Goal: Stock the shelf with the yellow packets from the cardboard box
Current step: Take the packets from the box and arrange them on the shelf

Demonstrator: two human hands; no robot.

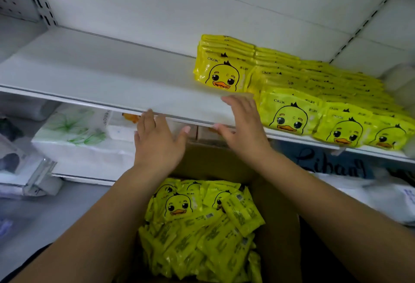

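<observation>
Yellow duck-face packets (298, 94) stand in rows on the right half of the white shelf (101, 76). The leftmost stack (222, 67) stands a little further back. Below me, an open cardboard box (276, 215) holds several more yellow packets (202, 226) in a loose heap. My left hand (157, 141) hovers at the shelf's front edge, fingers straight and empty. My right hand (242, 125) is also empty, fingers spread, just in front of the leftmost stack and beside the front row.
The left half of the shelf is bare white board. Under it, a lower shelf carries white tissue packs with green leaf print (76, 132). A blue bag with dark lettering (332, 163) and white bags lie at lower right.
</observation>
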